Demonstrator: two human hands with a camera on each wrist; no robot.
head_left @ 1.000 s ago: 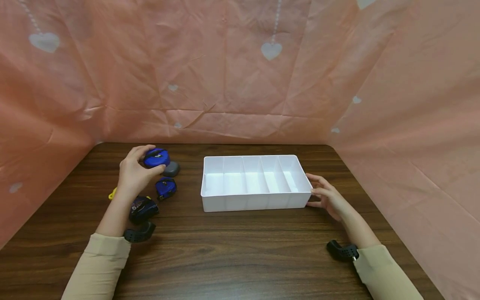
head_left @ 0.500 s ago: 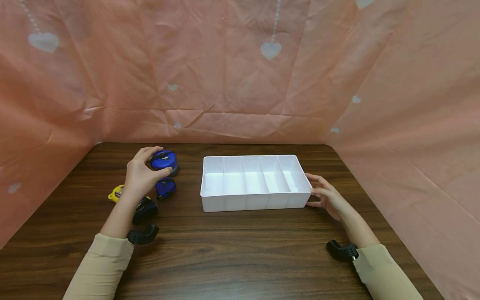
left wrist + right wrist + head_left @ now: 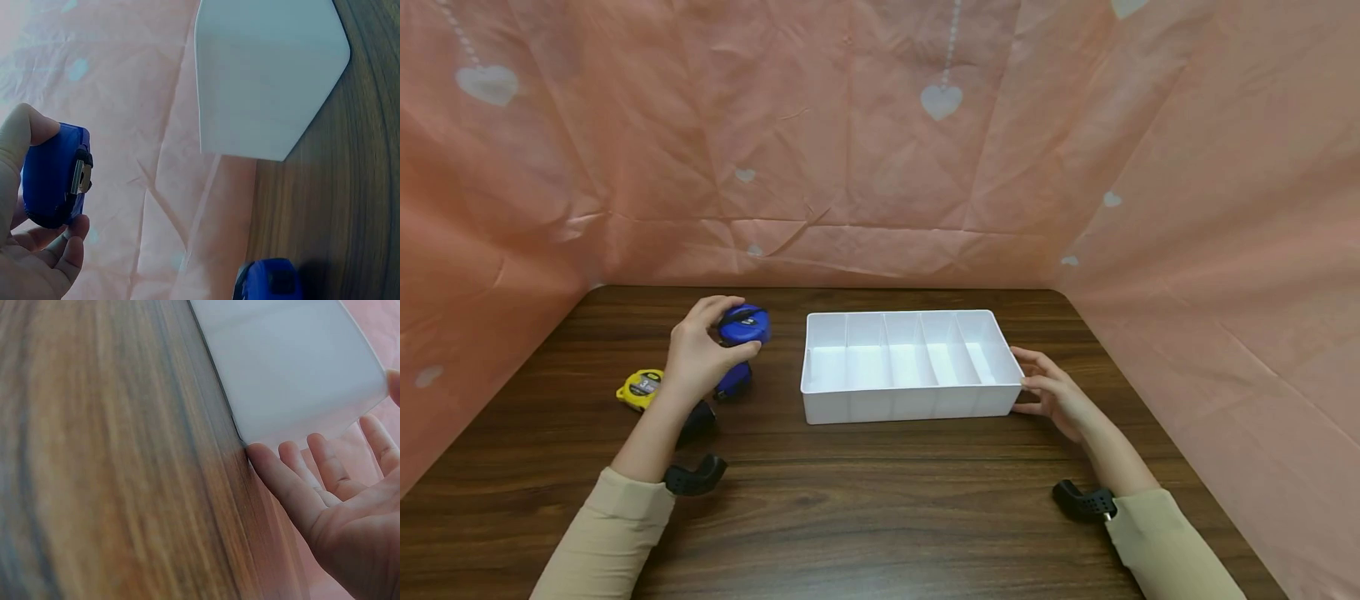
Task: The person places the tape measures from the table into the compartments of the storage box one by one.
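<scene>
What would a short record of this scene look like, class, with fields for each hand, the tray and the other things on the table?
left hand: holds a blue tape measure above the table
right hand: open, fingers against the tray's right end
tray: white, five compartments, nothing visible inside
other things: yellow tape measure, second blue tape measure, dark tape measure partly hidden by the left arm
surface: dark wooden table

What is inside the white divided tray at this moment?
The white tray shows five compartments, all bare white in the head view. The floor just behind its near wall is covered from sight. The right hand touches its right end.
</scene>
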